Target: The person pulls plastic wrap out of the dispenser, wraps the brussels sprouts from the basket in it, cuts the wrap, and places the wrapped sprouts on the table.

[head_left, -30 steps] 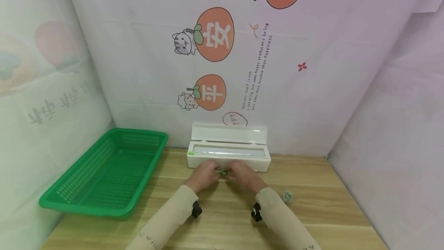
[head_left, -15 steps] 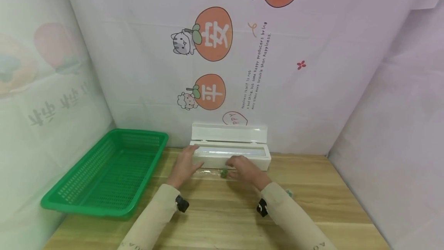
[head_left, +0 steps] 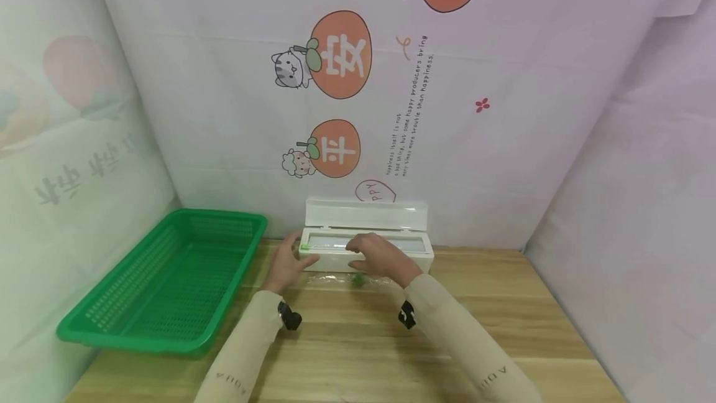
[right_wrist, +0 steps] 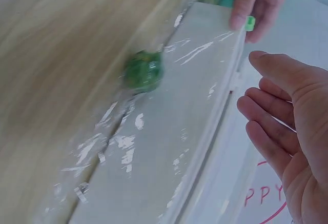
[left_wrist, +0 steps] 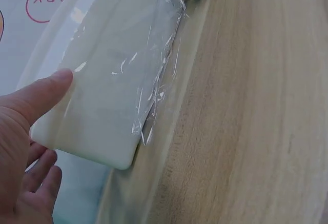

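Note:
A white cling film dispenser (head_left: 366, 261) stands at the back of the table with its lid raised. Clear cling film (left_wrist: 120, 65) hangs over its front face onto the table. A small round green item (right_wrist: 144, 71), its kind unclear, lies against the front under the film. My left hand (head_left: 284, 264) holds the dispenser's left end, thumb on the front and fingers round the end. Above the middle of the dispenser hovers my right hand (head_left: 383, 258), its fingers loosely bent and nothing in them. A green slider (right_wrist: 249, 23) sits on the dispenser's left end.
To the left is a green plastic basket (head_left: 162, 344) with perforated sides. A printed white cloth (head_left: 447, 142) hangs right behind the dispenser, and more cloth encloses both sides. The wooden table (head_left: 358, 353) extends toward me.
Both hands have left the green item under the film. My left hand moved left to the dispenser's end; my right rose above the dispenser. A second small wrapped item at right is now hidden by my arm.

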`<state>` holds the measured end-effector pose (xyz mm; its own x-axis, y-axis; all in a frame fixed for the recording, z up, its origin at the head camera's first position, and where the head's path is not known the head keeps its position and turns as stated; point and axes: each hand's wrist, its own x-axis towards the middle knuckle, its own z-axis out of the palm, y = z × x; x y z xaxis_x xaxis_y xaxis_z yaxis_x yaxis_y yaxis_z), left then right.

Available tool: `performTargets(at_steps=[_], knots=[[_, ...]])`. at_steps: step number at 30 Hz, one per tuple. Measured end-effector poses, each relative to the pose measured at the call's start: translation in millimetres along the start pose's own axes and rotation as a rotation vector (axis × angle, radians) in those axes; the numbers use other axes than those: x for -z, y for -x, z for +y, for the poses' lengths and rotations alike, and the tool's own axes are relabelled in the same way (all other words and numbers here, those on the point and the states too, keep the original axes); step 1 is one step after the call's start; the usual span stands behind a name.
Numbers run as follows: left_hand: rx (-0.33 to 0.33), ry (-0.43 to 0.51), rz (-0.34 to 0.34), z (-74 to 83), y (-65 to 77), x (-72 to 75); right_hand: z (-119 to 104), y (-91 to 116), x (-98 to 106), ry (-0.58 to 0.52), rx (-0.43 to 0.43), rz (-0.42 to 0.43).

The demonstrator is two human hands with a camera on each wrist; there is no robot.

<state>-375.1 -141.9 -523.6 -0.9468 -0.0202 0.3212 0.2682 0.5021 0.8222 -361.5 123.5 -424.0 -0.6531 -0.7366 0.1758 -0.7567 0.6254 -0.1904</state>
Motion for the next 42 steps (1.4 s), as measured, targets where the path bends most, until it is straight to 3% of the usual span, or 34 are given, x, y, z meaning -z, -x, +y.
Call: performTargets(at_steps=[6, 15, 26, 31, 42], knots=[[0.031, 0.161, -0.006, -8.7, -2.7, -2.2, -12, -24, 5, 0.013, 0.029, -0.001], [-0.037, 0.221, 0.020, -12.1, -6.5, -5.1, -29, -61, 5, 0.020, 0.002, -0.027], [-0.039, 0.205, 0.005, -12.2, -4.4, -4.1, -44, -90, -22, 0.001, -0.017, -0.038], [-0.068, 0.210, 0.015, -12.8, -5.0, -5.5, -45, -94, -30, -0.018, -0.040, -0.037], [-0.057, 0.218, 0.038, -15.2, -5.0, -5.7, -40, -100, -41, -0.048, -0.026, -0.019]])
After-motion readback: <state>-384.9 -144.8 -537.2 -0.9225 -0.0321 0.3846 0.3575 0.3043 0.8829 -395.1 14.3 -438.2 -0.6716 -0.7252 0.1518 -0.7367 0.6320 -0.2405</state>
